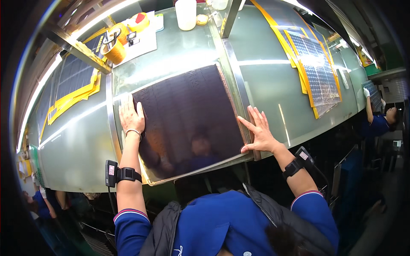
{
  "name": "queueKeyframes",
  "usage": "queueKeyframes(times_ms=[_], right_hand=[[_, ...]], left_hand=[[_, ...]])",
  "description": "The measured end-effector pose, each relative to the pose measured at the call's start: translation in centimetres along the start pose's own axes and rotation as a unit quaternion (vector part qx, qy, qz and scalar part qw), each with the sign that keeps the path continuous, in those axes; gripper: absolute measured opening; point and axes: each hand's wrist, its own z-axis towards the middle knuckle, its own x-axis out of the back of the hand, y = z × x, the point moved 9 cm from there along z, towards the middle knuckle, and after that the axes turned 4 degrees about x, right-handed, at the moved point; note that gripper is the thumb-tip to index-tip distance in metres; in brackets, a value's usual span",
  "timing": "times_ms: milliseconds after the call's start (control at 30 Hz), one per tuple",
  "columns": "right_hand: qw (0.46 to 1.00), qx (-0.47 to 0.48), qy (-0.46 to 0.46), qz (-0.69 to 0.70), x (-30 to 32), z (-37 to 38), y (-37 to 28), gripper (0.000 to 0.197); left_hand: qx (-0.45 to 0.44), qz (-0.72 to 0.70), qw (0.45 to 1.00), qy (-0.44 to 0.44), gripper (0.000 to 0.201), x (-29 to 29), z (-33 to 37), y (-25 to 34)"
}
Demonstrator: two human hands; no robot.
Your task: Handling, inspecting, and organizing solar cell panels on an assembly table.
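Note:
A large dark, glossy rectangular sheet (188, 115) lies flat on the glass-topped table, its near edge close to the table's front. My left hand (131, 114) rests flat along the sheet's left edge, fingers stretched out and pointing away from me. At the right edge, my right hand (259, 131) is spread wide, with thumb and forefinger at the sheet's border. Neither hand grips anything. Reflections show on the dark surface.
Metal strips (237, 77) run along both sides of the sheet. At the back left stand a yellow tape-wrapped cup (114, 53) with tools and yellow tape rolls (138, 22). A white container (186, 15) is behind. Yellow-edged patterned panels (314, 64) lie right. Co-workers are at both sides.

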Motion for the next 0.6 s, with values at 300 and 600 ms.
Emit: queueKeyframes(times_ms=[300, 600], right_hand=[[0.991, 0.084, -0.008, -0.101, -1.9, -2.3, -4.4, 0.068], [0.990, 0.124, 0.040, -0.057, -4.0, -8.4, -7.7, 0.089]], left_hand=[[-0.016, 0.022, 1.000, 0.003, 0.061, 0.5, -0.9, -0.5], [-0.202, -0.100, 0.954, -0.197, 0.106, 8.0, -25.6, -0.5]])
